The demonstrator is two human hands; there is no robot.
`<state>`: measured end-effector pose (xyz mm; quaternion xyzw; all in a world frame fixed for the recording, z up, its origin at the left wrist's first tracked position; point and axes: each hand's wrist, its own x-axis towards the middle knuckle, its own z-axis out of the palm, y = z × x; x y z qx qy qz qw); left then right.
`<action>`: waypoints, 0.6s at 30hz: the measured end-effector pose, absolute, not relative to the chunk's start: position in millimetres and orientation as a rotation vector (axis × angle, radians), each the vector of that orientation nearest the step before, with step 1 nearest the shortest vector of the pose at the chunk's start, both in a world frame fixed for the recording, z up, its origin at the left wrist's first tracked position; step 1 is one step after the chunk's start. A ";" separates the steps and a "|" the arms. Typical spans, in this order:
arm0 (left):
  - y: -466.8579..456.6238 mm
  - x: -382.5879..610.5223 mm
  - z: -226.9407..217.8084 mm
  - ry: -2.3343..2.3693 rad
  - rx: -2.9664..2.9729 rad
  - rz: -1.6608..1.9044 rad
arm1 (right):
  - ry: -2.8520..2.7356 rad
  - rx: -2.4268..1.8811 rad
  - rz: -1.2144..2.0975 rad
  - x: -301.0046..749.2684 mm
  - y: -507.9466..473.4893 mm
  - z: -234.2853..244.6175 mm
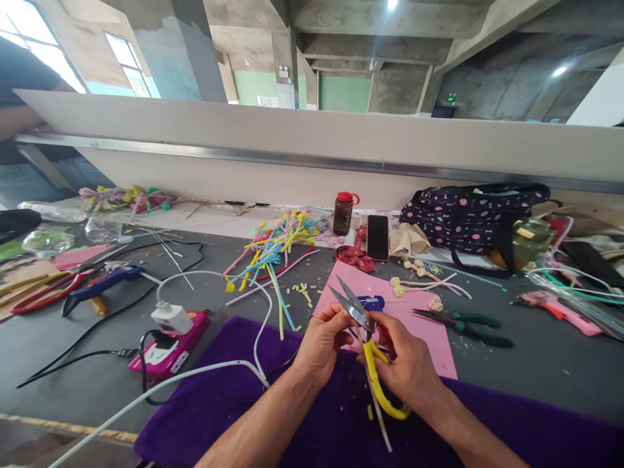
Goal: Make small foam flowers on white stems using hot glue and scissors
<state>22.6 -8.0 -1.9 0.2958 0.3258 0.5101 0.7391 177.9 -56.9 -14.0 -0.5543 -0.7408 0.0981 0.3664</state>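
Observation:
My right hand (pixel 407 361) is closed around a pair of scissors (pixel 375 383) with yellow-wrapped handles. The metal blades point up and to the left, slightly apart. My left hand (pixel 324 338) is pinched beside the blades, at the upper end of a thin pale stem (pixel 383 426) that hangs down past the scissors; the fingertips partly hide the grip. Beneath both hands lie a pink sheet (pixel 433 344) and a purple cloth (pixel 219 390). A small blue object (pixel 373 303) rests on the sheet, just behind the blades.
Colourful fuzzy stems (pixel 280 250) lie ahead, near a bottle (pixel 342 214) and a phone (pixel 377 237). Green-handled pliers (pixel 468 325) and a pink glue gun (pixel 560 309) lie right. Left are a blue glue gun (pixel 104 286) and a magenta power strip (pixel 190 335) with cables. Behind stands a patterned bag (pixel 472 218).

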 end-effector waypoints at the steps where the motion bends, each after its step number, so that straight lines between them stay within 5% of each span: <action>1: -8.0 22.6 -1.7 0.715 0.647 1.121 | -1.904 -1.424 0.257 178.0 -56.9 -14.1; 18: -6.2 21.8 -2.8 0.716 0.660 1.105 | -1.892 -1.392 0.238 177.9 -54.8 -14.9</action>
